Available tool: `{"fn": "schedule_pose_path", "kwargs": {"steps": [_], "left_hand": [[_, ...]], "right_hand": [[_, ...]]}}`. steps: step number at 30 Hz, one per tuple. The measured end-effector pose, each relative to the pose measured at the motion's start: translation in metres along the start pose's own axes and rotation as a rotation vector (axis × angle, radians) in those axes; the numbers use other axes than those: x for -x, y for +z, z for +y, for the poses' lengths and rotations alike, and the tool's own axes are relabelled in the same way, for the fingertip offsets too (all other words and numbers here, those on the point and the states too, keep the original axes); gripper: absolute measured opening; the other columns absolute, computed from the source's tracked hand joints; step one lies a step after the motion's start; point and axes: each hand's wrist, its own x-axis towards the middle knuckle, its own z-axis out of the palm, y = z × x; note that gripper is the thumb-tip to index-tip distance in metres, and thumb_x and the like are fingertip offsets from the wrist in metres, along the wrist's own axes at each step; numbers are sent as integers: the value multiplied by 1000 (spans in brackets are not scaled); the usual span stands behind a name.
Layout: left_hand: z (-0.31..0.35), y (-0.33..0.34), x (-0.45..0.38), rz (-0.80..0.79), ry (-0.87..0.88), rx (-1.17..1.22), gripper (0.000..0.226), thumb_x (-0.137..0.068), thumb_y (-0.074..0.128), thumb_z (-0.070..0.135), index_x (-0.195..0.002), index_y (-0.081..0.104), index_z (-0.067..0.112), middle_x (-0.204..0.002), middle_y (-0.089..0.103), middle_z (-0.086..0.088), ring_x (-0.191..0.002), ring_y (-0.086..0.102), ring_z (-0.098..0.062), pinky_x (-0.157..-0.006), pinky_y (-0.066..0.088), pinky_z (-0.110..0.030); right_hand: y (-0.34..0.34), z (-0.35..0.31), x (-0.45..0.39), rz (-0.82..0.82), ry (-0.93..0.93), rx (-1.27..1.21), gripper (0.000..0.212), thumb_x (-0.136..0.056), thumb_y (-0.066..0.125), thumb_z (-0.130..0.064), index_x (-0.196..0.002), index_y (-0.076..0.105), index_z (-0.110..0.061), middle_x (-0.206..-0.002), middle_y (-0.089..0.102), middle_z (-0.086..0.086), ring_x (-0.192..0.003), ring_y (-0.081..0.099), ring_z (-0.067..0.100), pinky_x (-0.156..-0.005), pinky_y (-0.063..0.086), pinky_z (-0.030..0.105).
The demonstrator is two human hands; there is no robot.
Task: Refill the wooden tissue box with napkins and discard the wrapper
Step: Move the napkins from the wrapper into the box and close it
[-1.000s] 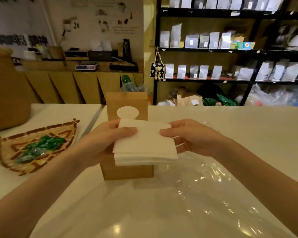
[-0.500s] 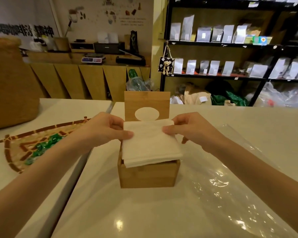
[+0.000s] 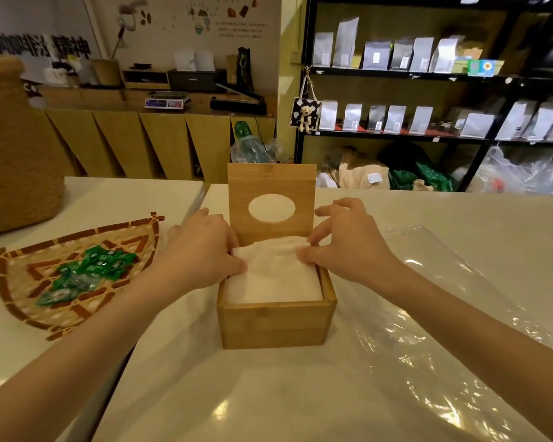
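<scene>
A wooden tissue box stands on the white counter with its lid raised upright behind it; the lid has an oval opening. A stack of white napkins lies inside the box, its top about level with the rim. My left hand grips the stack's left edge at the box's left wall. My right hand pinches the stack's back right corner with thumb and fingertips. A clear plastic wrapper lies flat on the counter, to the right of the box and in front of it.
A woven bamboo tray with several green wrapped candies sits on the left table. A tall woven basket stands at the far left. A narrow gap separates the two tabletops. Shelves of pouches fill the back right.
The napkin stack went from held above the box, to resting on its rim, to sunk inside it. Both hands followed it down. The view has moved closer to the box.
</scene>
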Motion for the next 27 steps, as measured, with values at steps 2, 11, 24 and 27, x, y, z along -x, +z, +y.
{"fn": "schedule_pose_path", "kwargs": {"steps": [2,11,24,27], "left_hand": [[2,3,-1,-28,2,-51,18,-78,65,31,-92,69,19,-136,48,-3,-139,19,-26,-112,19,-59],[12,13,-9,-62,-43,-235,6,-82,60,21,-79,57,17,-123,53,-7,-143,8,-30,-105,2,-72],[7,5,16,-103,-7,-291,53,-73,64,52,-122,52,36,-148,34,-2,-142,12,-29,-107,8,-70],[6,7,12,-163,21,-305,59,-74,66,49,-127,46,33,-139,43,0,-137,23,-27,-107,13,-71]], "right_hand": [[1,-4,1,-16,-8,70,18,-77,69,-31,-86,75,-17,-133,55,0,-134,25,20,-108,25,39],[11,-18,1,-106,-25,426,17,-83,58,-30,-73,61,-16,-87,62,1,-122,38,26,-112,8,56],[-17,-10,7,-457,-10,189,58,-69,74,-44,-122,57,-29,-128,51,1,-126,37,26,-105,35,46],[-13,-12,3,-512,-15,312,63,-70,72,-46,-127,52,-30,-114,50,-1,-123,38,26,-108,27,54]]}}
